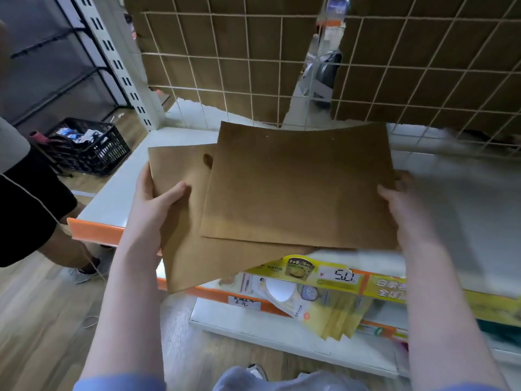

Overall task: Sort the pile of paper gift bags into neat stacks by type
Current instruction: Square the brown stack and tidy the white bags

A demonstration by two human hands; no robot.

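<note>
Two flat brown paper bags are held above the white shelf [118,198]. The upper brown bag [296,187] lies skewed over the lower brown bag [180,249], which has an oval handle hole near its top. My left hand [153,204] grips the lower bag's left edge, thumb on top. My right hand [400,204] grips the upper bag's right edge, thumb on top and fingers behind. Several yellow printed bags [335,311] lie fanned on the lower shelf below.
A wire grid backed with torn cardboard [253,66] rises behind the shelf. The shelf front has an orange price strip [95,232]. Another person's legs [42,221] stand at the left, by a black crate [90,145] on the wooden floor.
</note>
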